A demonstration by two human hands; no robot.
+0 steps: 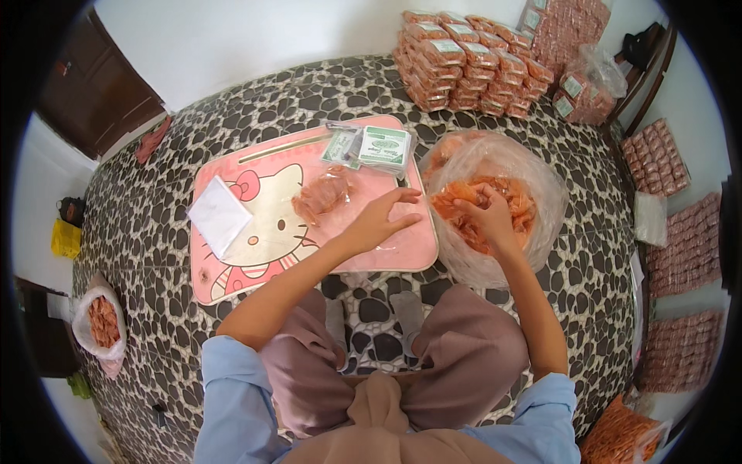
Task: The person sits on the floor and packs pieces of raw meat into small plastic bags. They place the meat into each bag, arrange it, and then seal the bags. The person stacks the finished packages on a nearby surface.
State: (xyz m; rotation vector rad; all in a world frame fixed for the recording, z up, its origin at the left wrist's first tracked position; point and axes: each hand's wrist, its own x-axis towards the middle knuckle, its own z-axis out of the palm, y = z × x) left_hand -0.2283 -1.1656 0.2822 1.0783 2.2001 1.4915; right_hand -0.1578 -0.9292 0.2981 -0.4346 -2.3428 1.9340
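Observation:
My right hand (491, 213) is inside the mouth of a large clear plastic bag (539, 168), its fingers closed around an orange chip-like food piece (455, 196). More orange pieces (472, 235) fill the bag beneath it. Over the right part of a pink low table (400, 255) with a cartoon cat print, my left hand (385, 220) is held with fingers apart and nothing in it. To its upper left lies a small clear packet of orange-brown food (324, 194). Printed green-and-white labels (384, 146) are stacked at the table's far edge.
A white stack of sheets or bags (220, 216) lies on the table's left, and a thin stick (284, 148) along its back. Filled packets (464, 64) are piled by the wall. More packed bundles (687, 243) line the right. An open sack (104, 325) stands at left on the patterned floor.

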